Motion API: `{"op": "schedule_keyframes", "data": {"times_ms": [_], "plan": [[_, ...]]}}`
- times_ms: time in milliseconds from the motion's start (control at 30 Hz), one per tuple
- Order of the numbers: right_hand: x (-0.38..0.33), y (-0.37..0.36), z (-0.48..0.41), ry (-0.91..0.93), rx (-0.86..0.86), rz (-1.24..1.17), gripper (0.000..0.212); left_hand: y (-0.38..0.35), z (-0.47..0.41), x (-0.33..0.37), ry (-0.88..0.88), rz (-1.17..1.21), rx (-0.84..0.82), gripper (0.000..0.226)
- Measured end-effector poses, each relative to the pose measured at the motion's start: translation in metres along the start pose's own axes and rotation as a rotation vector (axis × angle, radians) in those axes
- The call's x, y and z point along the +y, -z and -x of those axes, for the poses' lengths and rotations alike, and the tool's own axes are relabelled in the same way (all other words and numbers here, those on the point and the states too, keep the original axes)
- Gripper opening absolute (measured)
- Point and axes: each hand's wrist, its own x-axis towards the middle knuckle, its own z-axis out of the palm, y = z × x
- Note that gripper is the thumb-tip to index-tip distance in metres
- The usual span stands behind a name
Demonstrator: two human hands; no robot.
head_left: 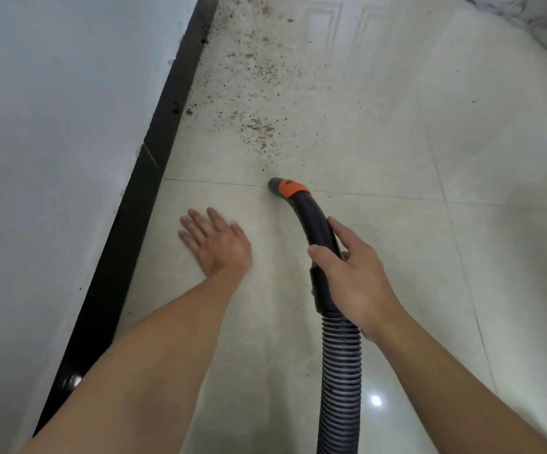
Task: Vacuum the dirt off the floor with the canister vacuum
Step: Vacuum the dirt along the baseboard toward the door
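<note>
Right hand [352, 280] curls round the curved black vacuum handle [311, 221]: orange collar, grey mouth low by the floor [429, 273]. Ribbed hose [340, 371] trails to 6 o'clock. Dirt [259, 93] at 12. Left hand [214, 242] at 9, fingers slightly spread.

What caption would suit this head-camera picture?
Right hand holds the vacuum hose handle near the dirt; left hand spread over the floor.

Floor [396, 257]: pale tile, smooth, glossy, w/ light glare. Dirt [259, 93]: dry, gritty brown-black crumbs in whitish dust. Hose [340, 371]: ribbed plastic, dark w/ grey ridges, semi-gloss. Handle [311, 221]: smooth dark plastic, slight sheen. Collar [293, 188]: orange plastic, matt. Skirting [128, 231]: black, glossy. Wall [52, 126]: white, matt, smooth.
</note>
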Motion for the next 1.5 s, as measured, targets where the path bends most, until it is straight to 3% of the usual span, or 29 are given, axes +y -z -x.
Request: {"op": "schedule_keyframes", "data": {"times_ms": [433,633,767,967,1167,1400,1500], "plan": [[-0.050,-0.003,-0.109,0.030,-0.008,0.023,0.075,-0.011,-0.013,0.007,0.039,-0.032,0.031,0.066],[-0.078,0.001,-0.169,-0.039,-0.052,-0.023,0.076,-0.010,-0.016,0.008,0.059,-0.067,0.010,0.068],[-0.084,0.006,-0.188,-0.087,-0.110,-0.057,0.037,-0.009,-0.022,0.010,0.054,-0.086,0.006,0.069],[-0.088,0.015,-0.178,-0.264,-0.213,-0.005,0.009,-0.008,-0.021,0.007,0.049,-0.106,-0.027,0.068],[-0.087,0.017,-0.188,-0.375,-0.311,0.037,0.035,-0.012,-0.015,0.005,0.066,-0.084,-0.041,0.067],[-0.088,-0.001,-0.172,-0.317,-0.297,0.035,0.042,-0.005,-0.023,0.009,0.076,-0.031,-0.053,0.067],[-0.080,-0.005,-0.152,-0.377,-0.299,0.072,0.041,0.001,-0.020,0.006,0.066,-0.062,-0.113,0.068]]}}
